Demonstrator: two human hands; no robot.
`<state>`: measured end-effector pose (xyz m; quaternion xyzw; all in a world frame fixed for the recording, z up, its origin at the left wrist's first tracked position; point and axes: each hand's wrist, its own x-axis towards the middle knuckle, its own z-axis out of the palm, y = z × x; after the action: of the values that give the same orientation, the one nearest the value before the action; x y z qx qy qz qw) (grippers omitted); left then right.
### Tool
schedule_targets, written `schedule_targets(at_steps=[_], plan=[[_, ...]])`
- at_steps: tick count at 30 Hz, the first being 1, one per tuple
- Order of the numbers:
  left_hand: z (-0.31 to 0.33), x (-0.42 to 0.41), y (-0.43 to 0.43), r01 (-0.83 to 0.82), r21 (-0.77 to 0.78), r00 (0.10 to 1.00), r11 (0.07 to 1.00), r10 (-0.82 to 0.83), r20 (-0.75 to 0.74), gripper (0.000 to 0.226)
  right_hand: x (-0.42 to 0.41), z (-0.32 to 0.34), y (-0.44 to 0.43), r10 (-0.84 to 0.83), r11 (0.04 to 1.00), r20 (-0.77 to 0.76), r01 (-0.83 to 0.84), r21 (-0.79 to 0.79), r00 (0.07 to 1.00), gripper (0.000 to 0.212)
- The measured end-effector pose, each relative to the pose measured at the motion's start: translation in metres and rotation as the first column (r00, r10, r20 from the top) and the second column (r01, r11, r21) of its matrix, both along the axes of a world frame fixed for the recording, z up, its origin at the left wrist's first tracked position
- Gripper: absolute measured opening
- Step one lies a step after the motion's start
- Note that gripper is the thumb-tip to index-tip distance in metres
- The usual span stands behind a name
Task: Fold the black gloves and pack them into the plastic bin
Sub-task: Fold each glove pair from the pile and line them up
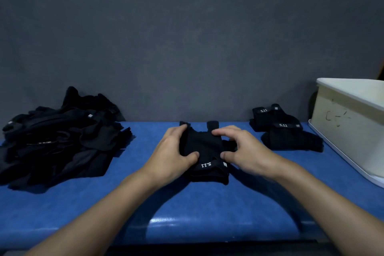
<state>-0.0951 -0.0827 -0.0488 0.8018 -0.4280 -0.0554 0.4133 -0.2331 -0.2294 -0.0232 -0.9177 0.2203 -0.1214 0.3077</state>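
At frame centre, a black glove [204, 144] marked "5.11" lies on the blue table [187, 203], its fingers pointing to the grey wall [187, 37]. The left hand [173, 150] grips its left edge and the right hand [246, 148] pinches its right edge, fingers curled. A heap of unfolded gloves [60, 137] fills the left. Two folded gloves [291, 137] sit centre right, just beside the plastic bin [342, 127] at the right edge. Bare tabletop runs along the near edge.

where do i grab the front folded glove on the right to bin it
Come from above with the right hand and pinch the front folded glove across its middle, thumb on the near edge, fingers by the labelled cuff. It lies flat in layers, so gripping one corner would likely unfold it.
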Motion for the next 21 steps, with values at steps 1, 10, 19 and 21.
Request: schedule_targets(at_steps=[1,10,19,21], plan=[[-0.001,0.0,0.001,-0.014,0.024,1.0,1.0,0.015,-0.011,0.072,0.001,-0.002,-0.001,-0.015,1.0,-0.028,0.015,-0.001,0.999,0.058],[-0.006,0.005,0.004,-0.075,0.192,0.996,0.978,0.066,0.053,0.06,0.003,-0.016,-0.012,-0.1,0.983,-0.039,0.105,0.149,0.994,0.056],[0.004,-0.002,0.014,-0.049,0.088,0.989,0.995,0.037,0.14,0.037,0.002,-0.005,-0.023,-0.194,0.964,0.114,0.167,0.207,0.974,0.024],[0.007,-0.006,0.016,0.006,0.055,0.979,0.998,-0.017,0.202,0.029,-0.005,-0.002,-0.027,-0.22,0.958,0.103,0.194,0.211,0.97,0.018]])
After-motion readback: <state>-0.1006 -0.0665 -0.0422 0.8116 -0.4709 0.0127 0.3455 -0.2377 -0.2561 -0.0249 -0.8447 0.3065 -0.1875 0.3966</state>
